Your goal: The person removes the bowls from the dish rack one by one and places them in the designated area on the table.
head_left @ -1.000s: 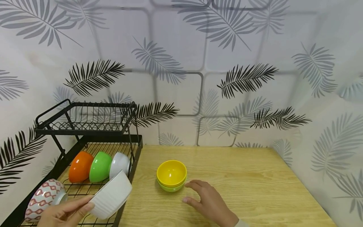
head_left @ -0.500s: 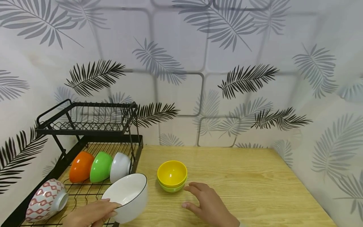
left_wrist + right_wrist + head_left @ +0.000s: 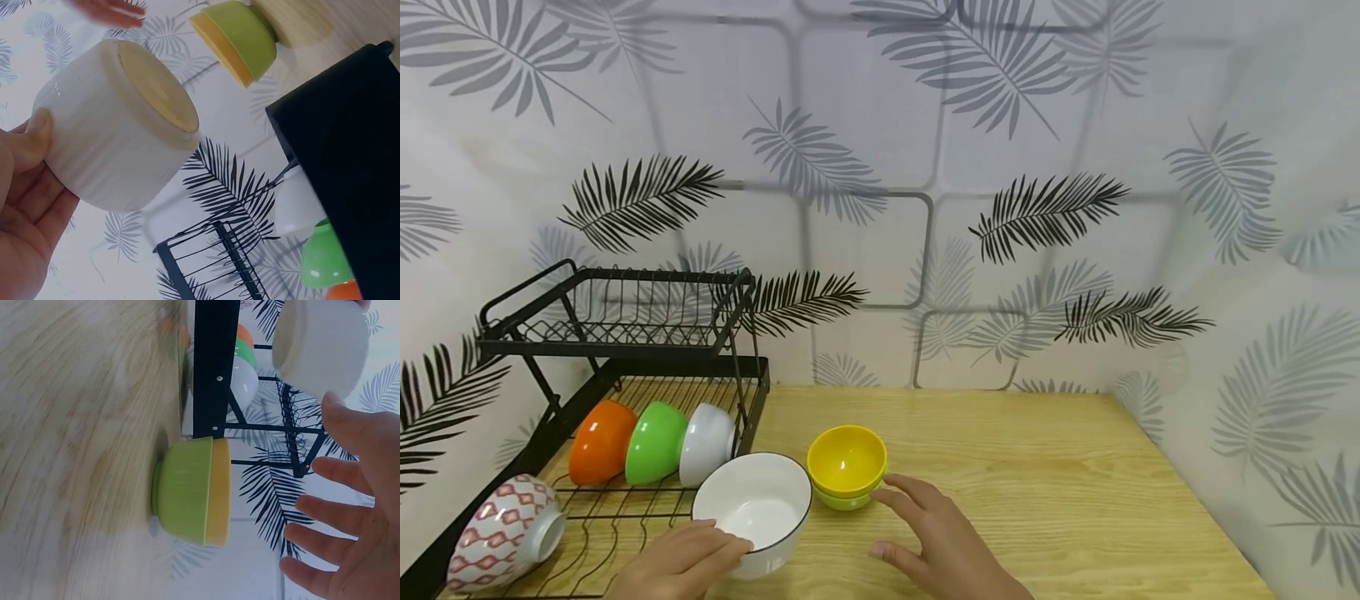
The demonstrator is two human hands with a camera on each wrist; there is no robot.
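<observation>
My left hand (image 3: pixel 681 560) grips the near rim of a white bowl (image 3: pixel 767 518) with a dark rim line. The left wrist view shows its ribbed side and unglazed foot, thumb on one side and fingers on the other. It hangs over the rack's right edge, mouth up and slightly tilted. Just behind it, a yellow bowl (image 3: pixel 847 460) sits nested in a green bowl (image 3: pixel 842 502) on the table. My right hand (image 3: pixel 943 542) hovers beside that stack on its right, fingers spread and holding nothing; the right wrist view shows its fingers (image 3: pixel 331 515) apart from both bowls.
A black two-tier dish rack (image 3: pixel 617 350) stands at left. On its lower tier lean an orange bowl (image 3: pixel 601 442), a bright green bowl (image 3: pixel 655 443), a white bowl (image 3: pixel 706 444) and a red-patterned bowl (image 3: pixel 505 533). A leaf-print curtain (image 3: pixel 880 250) closes off the back of the wooden table (image 3: pixel 1045 467).
My left hand has carried the white bowl rightward from over the rack and turned its mouth upward. The right hand stays nearly still beside the nested bowls.
</observation>
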